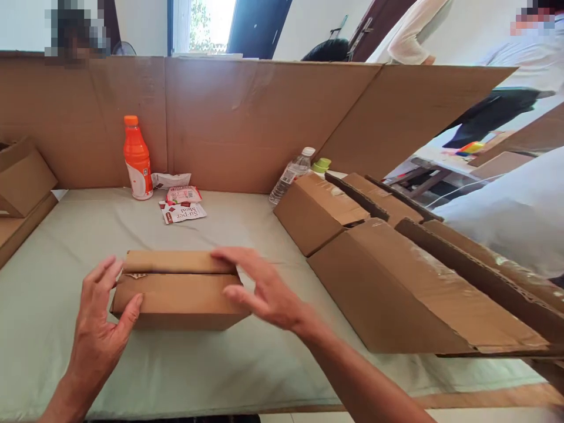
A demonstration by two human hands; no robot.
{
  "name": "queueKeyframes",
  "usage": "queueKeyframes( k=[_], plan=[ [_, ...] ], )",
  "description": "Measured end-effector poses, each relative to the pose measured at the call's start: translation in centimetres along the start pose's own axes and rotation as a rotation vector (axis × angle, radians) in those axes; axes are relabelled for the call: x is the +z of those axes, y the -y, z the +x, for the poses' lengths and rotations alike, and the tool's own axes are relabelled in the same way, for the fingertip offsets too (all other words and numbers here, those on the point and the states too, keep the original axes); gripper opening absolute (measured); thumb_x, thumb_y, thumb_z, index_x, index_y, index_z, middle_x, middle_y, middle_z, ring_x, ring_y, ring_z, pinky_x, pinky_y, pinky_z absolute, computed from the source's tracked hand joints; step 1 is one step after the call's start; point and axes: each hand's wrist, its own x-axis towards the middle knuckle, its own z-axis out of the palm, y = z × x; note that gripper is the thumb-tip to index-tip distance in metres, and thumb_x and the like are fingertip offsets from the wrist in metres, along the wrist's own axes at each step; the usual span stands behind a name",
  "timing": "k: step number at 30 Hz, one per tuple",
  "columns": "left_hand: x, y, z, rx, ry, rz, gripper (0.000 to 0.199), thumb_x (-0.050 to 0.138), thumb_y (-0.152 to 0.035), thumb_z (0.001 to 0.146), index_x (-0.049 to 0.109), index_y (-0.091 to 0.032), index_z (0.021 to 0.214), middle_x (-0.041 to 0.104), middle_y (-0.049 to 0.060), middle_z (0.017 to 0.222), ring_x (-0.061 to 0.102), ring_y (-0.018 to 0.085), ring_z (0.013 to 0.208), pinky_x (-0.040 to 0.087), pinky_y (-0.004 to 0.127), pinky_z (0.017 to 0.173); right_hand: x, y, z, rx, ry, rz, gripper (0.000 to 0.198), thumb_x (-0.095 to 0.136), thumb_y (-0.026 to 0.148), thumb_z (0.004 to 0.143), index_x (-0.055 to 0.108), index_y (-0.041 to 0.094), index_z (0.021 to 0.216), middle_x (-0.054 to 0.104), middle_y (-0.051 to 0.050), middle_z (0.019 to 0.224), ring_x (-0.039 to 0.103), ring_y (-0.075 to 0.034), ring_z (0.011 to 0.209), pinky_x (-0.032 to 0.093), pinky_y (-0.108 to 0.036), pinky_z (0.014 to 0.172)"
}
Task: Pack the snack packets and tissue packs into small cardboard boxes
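Observation:
A small closed cardboard box [185,294] sits on the pale green cloth in front of me. Its two top flaps are folded inward, with a narrow gap between them. My left hand [103,317] is at the box's left end, fingers spread and thumb at the front flap. At the other end, my right hand [259,291] reaches over the top with its fingers stretched, the index finger at the back flap and the thumb above the front one. Slight blur hides how firmly either hand touches the cardboard. Neither hand is wrapped around anything.
Behind the box stand an orange bottle [138,158] and several snack packets [183,211]. Large open cartons [388,288] line the right side, near a clear bottle [291,174]. A cardboard wall [264,117] closes the back. Another carton [26,182] is at left. People are beyond.

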Motion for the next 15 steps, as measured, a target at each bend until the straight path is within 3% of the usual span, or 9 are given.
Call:
queueKeyframes(
  k=[2, 7, 11, 15],
  plan=[
    [0.2, 0.3, 0.0, 0.054, 0.028, -0.004, 0.046, 0.059, -0.024, 0.096, 0.049, -0.032, 0.140, 0.043, 0.011, 0.152, 0.052, 0.030, 0.133, 0.050, 0.053, 0.107, 0.7, -0.4, -0.7, -0.072, 0.096, 0.009, 0.057, 0.051, 0.052, 0.097, 0.049, 0.023, 0.147, 0.061, -0.016, 0.142, 0.052, -0.032, 0.137, 0.042, -0.055, 0.111],
    [-0.1, 1.5, 0.1, 0.206, 0.136, -0.063, 0.042, 0.051, -0.015, 0.097, 0.056, -0.035, 0.133, 0.060, 0.005, 0.136, 0.054, 0.026, 0.131, 0.049, 0.049, 0.110, 1.4, -1.1, -2.4, -0.178, 0.170, -0.058, 0.082, 0.059, 0.065, 0.090, 0.040, 0.018, 0.154, 0.046, -0.019, 0.156, 0.032, -0.032, 0.151, 0.037, -0.055, 0.117],
    [-1.1, 3.2, -1.1, 0.158, 0.222, -0.014, 0.050, 0.056, -0.030, 0.094, 0.050, -0.036, 0.144, 0.048, 0.007, 0.153, 0.055, 0.032, 0.133, 0.057, 0.049, 0.102, 1.8, -1.5, -2.2, -0.187, 0.194, -0.086, 0.076, 0.063, 0.063, 0.088, 0.050, 0.019, 0.148, 0.043, -0.019, 0.157, 0.027, -0.033, 0.153, 0.038, -0.054, 0.117],
    [-1.0, 4.9, -4.4, 0.068, 0.144, 0.064, 0.060, 0.060, -0.036, 0.092, 0.042, -0.044, 0.149, 0.042, 0.004, 0.159, 0.061, 0.036, 0.128, 0.065, 0.050, 0.088, 2.3, -1.6, -1.8, -0.181, 0.171, -0.097, 0.070, 0.065, 0.060, 0.086, 0.056, 0.019, 0.142, 0.045, -0.020, 0.156, 0.029, -0.035, 0.152, 0.038, -0.056, 0.117]
  ],
)
